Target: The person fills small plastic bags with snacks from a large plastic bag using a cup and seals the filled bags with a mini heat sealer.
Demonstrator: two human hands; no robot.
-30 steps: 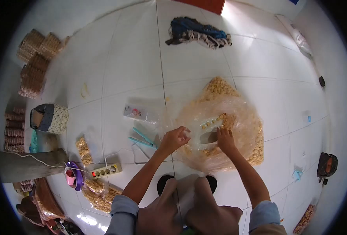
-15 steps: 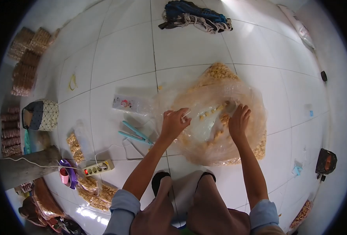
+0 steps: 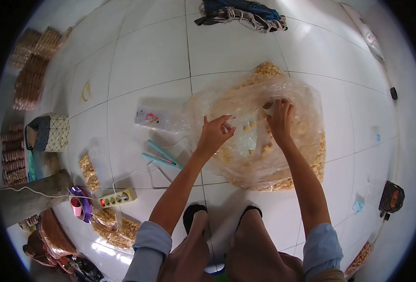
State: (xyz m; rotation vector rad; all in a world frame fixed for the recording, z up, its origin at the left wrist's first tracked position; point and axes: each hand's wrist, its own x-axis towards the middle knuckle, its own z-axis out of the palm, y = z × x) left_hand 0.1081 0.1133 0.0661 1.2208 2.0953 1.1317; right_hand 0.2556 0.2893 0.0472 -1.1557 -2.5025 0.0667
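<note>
A large clear plastic bag (image 3: 306, 96) of small golden-brown snack pieces (image 3: 269, 68) lies spread on the floor before me, its mouth open. My left hand (image 3: 216, 134) hovers at the bag's left side, thumb and fingers apart, nothing visible in it. Inside the opening, my right hand (image 3: 280, 121) reaches down with its fingers curled together around a small item I cannot make out. A few loose pieces show on the plastic between my hands.
A printed plastic packet (image 3: 150, 117) and a light-blue hair-straightener-like tool (image 3: 162, 155) lie left of the bag. A power strip (image 3: 117, 198), a filled snack bag (image 3: 88, 172) and a purple basin (image 3: 80, 205) stand further left. Dark blue cloth (image 3: 245, 14) lies at the back.
My right hand has moved farther into the bag, away from me. My left hand has shifted slightly, its fingers spreading from a pinch. The view has tilted a little.
</note>
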